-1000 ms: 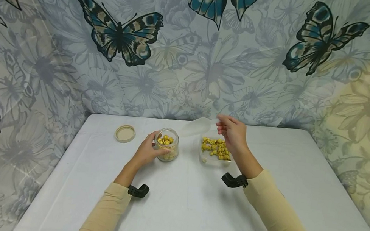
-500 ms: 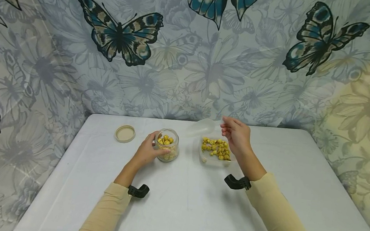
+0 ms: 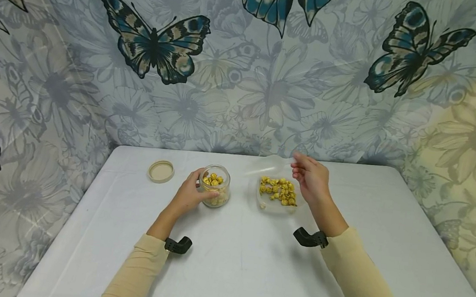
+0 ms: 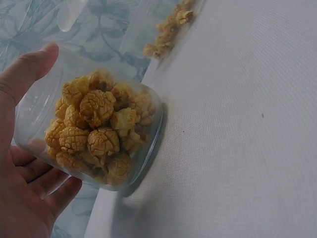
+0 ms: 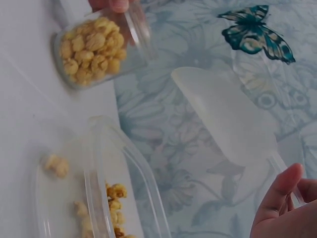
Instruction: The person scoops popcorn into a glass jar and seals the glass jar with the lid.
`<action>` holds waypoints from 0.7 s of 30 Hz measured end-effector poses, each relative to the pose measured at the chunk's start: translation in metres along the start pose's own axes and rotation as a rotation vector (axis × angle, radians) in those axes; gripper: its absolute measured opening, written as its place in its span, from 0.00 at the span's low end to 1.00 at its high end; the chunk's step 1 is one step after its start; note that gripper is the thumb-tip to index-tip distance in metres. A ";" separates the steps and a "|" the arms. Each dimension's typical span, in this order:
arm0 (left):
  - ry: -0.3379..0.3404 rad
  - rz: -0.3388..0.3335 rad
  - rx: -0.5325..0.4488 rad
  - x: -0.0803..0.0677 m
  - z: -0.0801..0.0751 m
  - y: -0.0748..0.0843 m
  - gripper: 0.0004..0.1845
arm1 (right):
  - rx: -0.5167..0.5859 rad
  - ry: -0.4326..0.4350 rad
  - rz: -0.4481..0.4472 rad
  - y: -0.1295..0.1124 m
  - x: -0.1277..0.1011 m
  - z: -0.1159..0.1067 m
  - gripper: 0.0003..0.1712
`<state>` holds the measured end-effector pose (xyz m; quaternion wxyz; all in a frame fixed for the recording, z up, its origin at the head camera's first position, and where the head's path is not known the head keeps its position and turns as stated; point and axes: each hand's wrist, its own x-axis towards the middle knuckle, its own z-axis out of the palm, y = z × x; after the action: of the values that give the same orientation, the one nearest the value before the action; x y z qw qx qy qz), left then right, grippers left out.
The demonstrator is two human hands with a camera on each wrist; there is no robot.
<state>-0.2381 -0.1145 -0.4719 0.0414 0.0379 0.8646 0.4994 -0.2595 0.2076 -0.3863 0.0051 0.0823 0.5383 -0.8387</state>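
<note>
My left hand (image 3: 189, 193) grips a clear glass jar (image 4: 89, 134) around its side; the jar stands on the table partly filled with popcorn (image 4: 99, 106). In my right hand (image 3: 311, 179) the handle of a translucent white scoop (image 5: 228, 116) is pinched between thumb and fingers. The scoop is held in the air above the back of a clear plastic container (image 3: 257, 195), and no popcorn shows in its bowl in the right wrist view. Golden popcorn (image 3: 278, 190) lies inside that container, to the right of the jar.
A round, pale jar lid (image 3: 161, 172) lies on the white-covered table (image 3: 216, 263) to the left of the jar. Behind the table's far edge hangs a butterfly-print cloth (image 3: 270, 93).
My right hand has moved to the right with the scoop, away from the jar and over the back of the container. The left hand and the jar have stayed in place.
</note>
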 end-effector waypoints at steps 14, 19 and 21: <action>0.000 -0.006 -0.005 0.000 0.000 -0.001 0.50 | 0.021 0.047 0.028 0.007 0.001 -0.026 0.10; 0.002 0.008 -0.009 0.000 0.000 -0.001 0.49 | 0.048 0.091 0.051 0.009 0.004 -0.035 0.08; 0.001 0.011 -0.010 0.001 -0.001 -0.001 0.49 | 0.059 0.107 0.057 0.010 0.005 -0.039 0.09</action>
<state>-0.2391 -0.1156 -0.4726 0.0386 0.0421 0.8620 0.5037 -0.2582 0.2384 -0.4122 -0.0021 0.1427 0.5101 -0.8482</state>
